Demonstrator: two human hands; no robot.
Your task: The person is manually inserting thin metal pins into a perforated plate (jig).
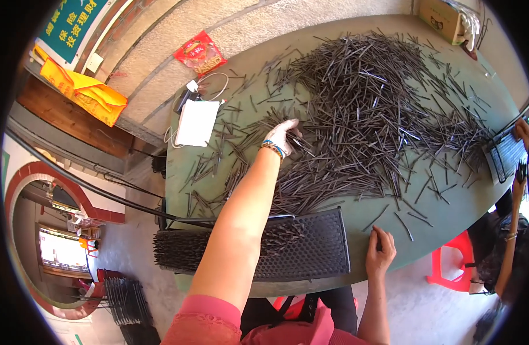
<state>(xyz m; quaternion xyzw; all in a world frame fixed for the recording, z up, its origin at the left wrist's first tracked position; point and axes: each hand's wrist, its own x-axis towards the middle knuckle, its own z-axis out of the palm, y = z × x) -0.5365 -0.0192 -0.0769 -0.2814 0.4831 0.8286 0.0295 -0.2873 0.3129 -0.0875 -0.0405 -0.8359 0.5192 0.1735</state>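
Note:
A large heap of thin black sticks [362,86] covers much of the green table [356,215]. My left hand [284,138], in a white glove with bracelets at the wrist, reaches into the heap's left side. Its fingers are curled round some of the sticks. In front of me lies a black perforated rack [310,253]; many sticks stand packed in the holes of its left part, and my left forearm crosses over it. My right hand [381,250] rests by the table's near edge, right of the rack, with curled fingers. What it holds, if anything, is hidden.
A white box [197,122] with cables and a red snack bag [200,53] are at the far left. A cardboard box [443,20] stands at the back right. Another person's hands [522,132] hold a similar rack [502,156] at the right edge, near a red stool [453,261].

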